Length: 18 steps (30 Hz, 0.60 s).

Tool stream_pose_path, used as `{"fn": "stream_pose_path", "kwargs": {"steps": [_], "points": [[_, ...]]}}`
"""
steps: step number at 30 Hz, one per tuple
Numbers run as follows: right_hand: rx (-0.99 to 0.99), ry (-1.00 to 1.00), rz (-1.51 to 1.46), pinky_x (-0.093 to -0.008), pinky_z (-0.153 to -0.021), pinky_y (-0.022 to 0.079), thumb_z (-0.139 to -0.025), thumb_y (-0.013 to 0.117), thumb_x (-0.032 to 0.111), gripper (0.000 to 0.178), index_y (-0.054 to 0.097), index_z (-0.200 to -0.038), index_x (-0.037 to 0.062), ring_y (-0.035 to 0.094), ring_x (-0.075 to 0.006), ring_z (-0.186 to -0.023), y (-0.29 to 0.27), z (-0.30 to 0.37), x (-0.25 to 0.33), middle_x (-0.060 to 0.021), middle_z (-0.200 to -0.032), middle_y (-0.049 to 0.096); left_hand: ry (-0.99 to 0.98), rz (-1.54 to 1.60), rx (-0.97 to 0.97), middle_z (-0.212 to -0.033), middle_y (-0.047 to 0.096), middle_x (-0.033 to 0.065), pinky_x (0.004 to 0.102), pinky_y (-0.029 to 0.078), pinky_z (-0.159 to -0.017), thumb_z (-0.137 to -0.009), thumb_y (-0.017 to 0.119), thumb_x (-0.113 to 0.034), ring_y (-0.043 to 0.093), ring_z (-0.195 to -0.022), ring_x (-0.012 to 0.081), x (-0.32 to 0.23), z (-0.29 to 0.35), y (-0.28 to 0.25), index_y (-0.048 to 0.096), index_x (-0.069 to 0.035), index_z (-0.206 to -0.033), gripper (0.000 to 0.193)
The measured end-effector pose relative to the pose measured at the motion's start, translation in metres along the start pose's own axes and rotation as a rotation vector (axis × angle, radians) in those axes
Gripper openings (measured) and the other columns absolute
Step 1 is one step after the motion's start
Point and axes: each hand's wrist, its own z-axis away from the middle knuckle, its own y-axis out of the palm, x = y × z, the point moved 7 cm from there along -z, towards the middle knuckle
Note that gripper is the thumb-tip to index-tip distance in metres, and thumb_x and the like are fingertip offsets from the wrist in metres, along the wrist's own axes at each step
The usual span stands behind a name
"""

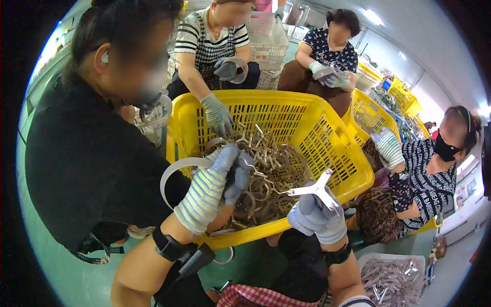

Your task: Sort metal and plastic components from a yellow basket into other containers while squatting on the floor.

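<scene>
My left hand (207, 187), in a striped glove with a grey palm, is closed above the yellow basket's near left side. A thin metal hoop (165, 179) curves out beside it; the fingers hide where the hoop ends. From those fingers a thin bent metal strip (263, 177) reaches toward the right hand; I cannot tell whether it is gripped. My right hand (318, 215), gloved alike, pinches a shiny three-armed metal bracket (319, 189) over the basket's near right rim. Beneath both hands, the yellow basket (348, 158) holds a heap of metal rings and brackets (279, 158).
Co-workers sit around the basket; one's striped glove (217, 113) reaches into it. A person in black (97, 169) is close on my left. A white tub (365, 261) of metal pieces stands at the lower right. More yellow crates (376, 115) stand behind at the right.
</scene>
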Motion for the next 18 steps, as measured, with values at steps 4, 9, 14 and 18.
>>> {"fn": "stream_pose_path", "kwargs": {"steps": [4, 9, 14, 18], "points": [[-0.273, 0.034, 0.357, -0.0265, -0.041, 0.030, -0.082, 0.066, 0.039, 0.034, 0.057, -0.080, 0.0064, 0.034, -0.0086, -0.038, -0.015, -0.010, 0.001, 0.0049, -0.048, 0.037, 0.110, -0.275, -0.117, -0.063, 0.055, -0.0004, 0.0206, 0.034, -0.045, -0.096, 0.046, -0.040, 0.046, -0.050, 0.0071, -0.007, -0.001, 0.005, 0.059, -0.008, -0.090, 0.035], [-0.189, -0.297, 1.017, -0.0286, -0.053, 0.042, -0.082, 0.068, 0.031, 0.027, 0.060, -0.098, 0.0105, 0.055, -0.0178, -0.066, -0.038, -0.018, 0.014, -0.0056, -0.076, 0.057, -0.205, -0.582, 0.724, -0.068, 0.060, 0.0012, 0.0216, 0.043, -0.051, -0.094, 0.048, -0.039, 0.056, -0.063, 0.0065, 0.041, 0.016, 0.054, 0.062, -0.008, -0.095, 0.035], [-0.363, 0.271, 0.657, -0.0291, -0.082, 0.050, -0.084, 0.064, 0.030, 0.036, 0.063, -0.106, 0.0011, 0.063, -0.0158, -0.092, -0.044, -0.018, -0.044, -0.0091, -0.099, 0.066, -0.328, -0.619, 0.975, -0.060, 0.058, -0.0022, 0.0206, 0.039, -0.045, -0.093, 0.049, -0.047, 0.055, -0.053, 0.0079, 0.083, 0.031, 0.051, 0.065, -0.011, -0.086, 0.040], [-0.299, 0.089, 0.882, -0.0286, -0.081, 0.050, -0.084, 0.065, 0.037, 0.045, 0.062, -0.108, -0.0002, 0.063, -0.0159, -0.089, -0.021, -0.029, -0.023, -0.0091, -0.097, 0.066, 0.028, -0.584, 0.833, -0.062, 0.061, -0.0008, 0.0299, 0.045, -0.049, -0.089, 0.054, -0.046, 0.059, -0.054, 0.0160, 0.062, 0.015, 0.059, 0.065, -0.013, -0.084, 0.035]]}}
